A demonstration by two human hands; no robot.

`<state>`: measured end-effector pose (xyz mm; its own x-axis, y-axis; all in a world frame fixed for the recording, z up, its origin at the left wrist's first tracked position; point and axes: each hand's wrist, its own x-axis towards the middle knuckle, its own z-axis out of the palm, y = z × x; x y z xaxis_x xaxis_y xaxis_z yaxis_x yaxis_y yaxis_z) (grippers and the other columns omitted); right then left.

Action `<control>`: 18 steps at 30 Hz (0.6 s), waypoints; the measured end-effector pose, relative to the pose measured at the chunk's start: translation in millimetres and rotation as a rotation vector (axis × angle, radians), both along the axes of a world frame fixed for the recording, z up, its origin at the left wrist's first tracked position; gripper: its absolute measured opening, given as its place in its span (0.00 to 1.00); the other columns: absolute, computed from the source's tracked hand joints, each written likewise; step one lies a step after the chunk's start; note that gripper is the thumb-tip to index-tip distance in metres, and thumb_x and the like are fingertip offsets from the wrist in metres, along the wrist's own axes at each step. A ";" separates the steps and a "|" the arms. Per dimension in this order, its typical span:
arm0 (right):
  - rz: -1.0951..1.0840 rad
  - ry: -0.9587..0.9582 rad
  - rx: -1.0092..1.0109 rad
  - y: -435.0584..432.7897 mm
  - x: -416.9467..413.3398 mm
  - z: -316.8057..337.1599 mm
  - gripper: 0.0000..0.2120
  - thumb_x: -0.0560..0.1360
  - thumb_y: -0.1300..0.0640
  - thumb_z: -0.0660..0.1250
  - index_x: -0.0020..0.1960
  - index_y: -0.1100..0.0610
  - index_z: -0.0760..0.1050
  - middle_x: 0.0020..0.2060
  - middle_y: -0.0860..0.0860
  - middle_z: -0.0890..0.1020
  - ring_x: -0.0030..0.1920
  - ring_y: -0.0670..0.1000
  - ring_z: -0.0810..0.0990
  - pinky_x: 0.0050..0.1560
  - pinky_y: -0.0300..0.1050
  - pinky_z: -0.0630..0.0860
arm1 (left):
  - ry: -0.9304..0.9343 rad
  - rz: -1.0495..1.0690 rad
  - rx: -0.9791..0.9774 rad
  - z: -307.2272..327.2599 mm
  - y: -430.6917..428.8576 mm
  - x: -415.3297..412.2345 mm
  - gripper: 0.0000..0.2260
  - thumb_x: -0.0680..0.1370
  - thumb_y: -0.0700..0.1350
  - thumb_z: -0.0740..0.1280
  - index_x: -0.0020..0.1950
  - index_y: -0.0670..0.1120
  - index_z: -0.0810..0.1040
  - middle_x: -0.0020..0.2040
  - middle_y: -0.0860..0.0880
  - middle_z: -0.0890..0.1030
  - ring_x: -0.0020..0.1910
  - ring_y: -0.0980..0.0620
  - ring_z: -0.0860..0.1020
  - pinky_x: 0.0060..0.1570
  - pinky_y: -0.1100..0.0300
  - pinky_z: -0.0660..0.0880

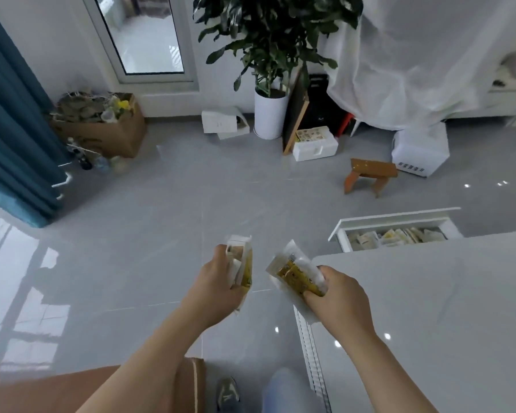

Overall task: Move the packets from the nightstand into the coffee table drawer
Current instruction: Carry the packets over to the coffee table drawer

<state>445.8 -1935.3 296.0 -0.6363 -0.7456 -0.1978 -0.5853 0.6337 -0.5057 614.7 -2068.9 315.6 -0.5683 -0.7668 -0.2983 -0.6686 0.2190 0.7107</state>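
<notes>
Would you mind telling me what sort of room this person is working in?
Probably a living room in a home: a tall potted plant beside a glazed door, teal curtains, and a white coffee table whose open drawer holds packets.

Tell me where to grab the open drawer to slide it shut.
Grip the drawer by its front panel, the tall white board on its far side, fingers hooked over the top edge from above. It stands clear of the packets inside, and no handle shows. Free a hand first: the left hand and right hand are both full.
</notes>
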 end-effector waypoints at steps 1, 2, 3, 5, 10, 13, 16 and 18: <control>-0.019 0.010 0.007 -6.5 -7.7 -1.9 0.06 0.68 0.55 0.65 0.35 0.51 0.69 0.28 0.48 0.77 0.30 0.50 0.76 0.28 0.42 0.67 | -0.003 -0.024 0.006 -0.2 -9.8 -11.2 0.15 0.73 0.38 0.64 0.53 0.47 0.60 0.39 0.51 0.71 0.34 0.54 0.70 0.28 0.61 0.65; -0.034 0.020 0.008 -12.8 -16.2 -3.4 0.05 0.69 0.54 0.65 0.36 0.51 0.70 0.28 0.48 0.77 0.30 0.50 0.77 0.28 0.43 0.69 | -0.007 -0.046 0.015 -0.9 -19.2 -23.2 0.15 0.73 0.38 0.64 0.53 0.47 0.60 0.39 0.50 0.72 0.34 0.53 0.70 0.29 0.60 0.65; -0.049 0.028 0.008 -18.9 -25.4 -5.9 0.04 0.70 0.52 0.66 0.38 0.51 0.72 0.29 0.47 0.78 0.30 0.48 0.77 0.29 0.43 0.72 | -0.015 -0.072 0.020 -1.7 -28.4 -35.9 0.15 0.74 0.39 0.64 0.53 0.47 0.60 0.40 0.50 0.72 0.34 0.53 0.70 0.29 0.60 0.65; -0.085 0.037 0.006 -30.2 -45.9 -12.8 0.07 0.71 0.48 0.68 0.40 0.50 0.73 0.30 0.45 0.79 0.30 0.47 0.77 0.31 0.43 0.77 | -0.034 -0.126 0.022 -4.3 -46.8 -64.3 0.15 0.74 0.39 0.64 0.54 0.47 0.60 0.40 0.49 0.72 0.34 0.53 0.70 0.29 0.61 0.66; -0.183 0.030 0.002 -53.8 -105.8 -28.6 0.10 0.71 0.43 0.69 0.42 0.48 0.73 0.32 0.45 0.79 0.32 0.46 0.78 0.32 0.43 0.78 | -0.054 -0.208 0.029 -9.4 -89.3 -142.0 0.16 0.74 0.39 0.63 0.59 0.46 0.61 0.42 0.49 0.72 0.35 0.53 0.71 0.29 0.61 0.67; -0.253 0.017 0.014 -65.1 -143.5 -28.1 0.09 0.72 0.45 0.69 0.41 0.48 0.72 0.31 0.45 0.79 0.31 0.46 0.77 0.31 0.41 0.76 | -0.073 -0.266 0.039 -7.3 -108.0 -190.3 0.16 0.74 0.39 0.63 0.58 0.46 0.61 0.44 0.47 0.72 0.35 0.51 0.70 0.28 0.61 0.65; -0.313 0.003 0.033 -76.3 -177.9 -28.1 0.06 0.72 0.49 0.69 0.42 0.49 0.73 0.33 0.46 0.79 0.33 0.47 0.77 0.33 0.43 0.77 | -0.072 -0.319 0.052 -9.7 -124.9 -235.1 0.15 0.73 0.39 0.62 0.57 0.46 0.62 0.41 0.47 0.72 0.34 0.51 0.70 0.28 0.60 0.65; -0.349 -0.006 0.069 -84.7 -197.0 -26.7 0.05 0.72 0.53 0.67 0.42 0.50 0.71 0.34 0.46 0.78 0.34 0.48 0.77 0.34 0.42 0.75 | -0.077 -0.355 0.063 -11.7 -135.9 -262.6 0.15 0.73 0.39 0.62 0.57 0.46 0.61 0.41 0.47 0.72 0.34 0.51 0.70 0.28 0.59 0.66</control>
<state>248.7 -2020.0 269.4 -0.8490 -0.4684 -0.2445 -0.3250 0.8277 -0.4575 352.1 -2204.9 303.9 -0.7695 -0.5050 -0.3910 -0.6110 0.4040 0.6808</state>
